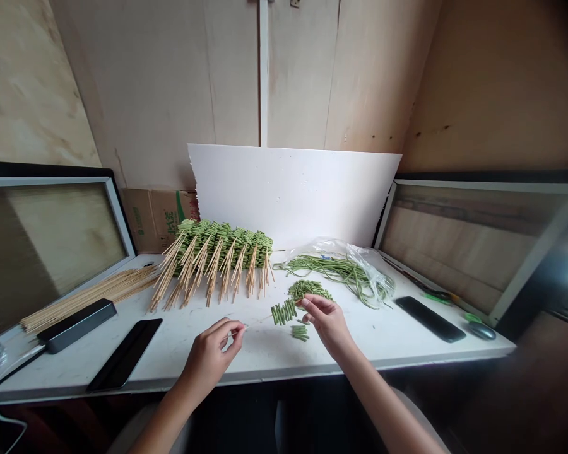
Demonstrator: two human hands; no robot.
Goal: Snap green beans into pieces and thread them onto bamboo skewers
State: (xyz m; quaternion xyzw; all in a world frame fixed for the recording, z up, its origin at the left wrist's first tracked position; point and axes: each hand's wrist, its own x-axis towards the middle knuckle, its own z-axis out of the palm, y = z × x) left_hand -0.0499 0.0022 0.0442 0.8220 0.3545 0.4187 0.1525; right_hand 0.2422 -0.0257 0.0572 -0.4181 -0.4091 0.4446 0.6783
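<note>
My left hand (215, 345) is closed in a pinch on the end of a thin bamboo skewer (260, 321), which is faint with blur. Along the skewer's right part sits a row of cut green bean pieces (283, 312), held just above the table. At the right end of that row, my right hand (325, 320) pinches a green bean piece between thumb and forefinger, mostly hidden by the fingers. Behind it lies a heap of cut bean pieces (307, 289). A few loose bean pieces (300, 332) rest on the table below the row.
Stacked bean skewers (222, 249) stand at the back left, sticks toward me. Bare skewers (94, 293), a black box (78, 325) and a dark phone (125, 353) lie left. On the right are long beans (331, 270) in a plastic bag, another phone (430, 318) and a mouse (481, 330).
</note>
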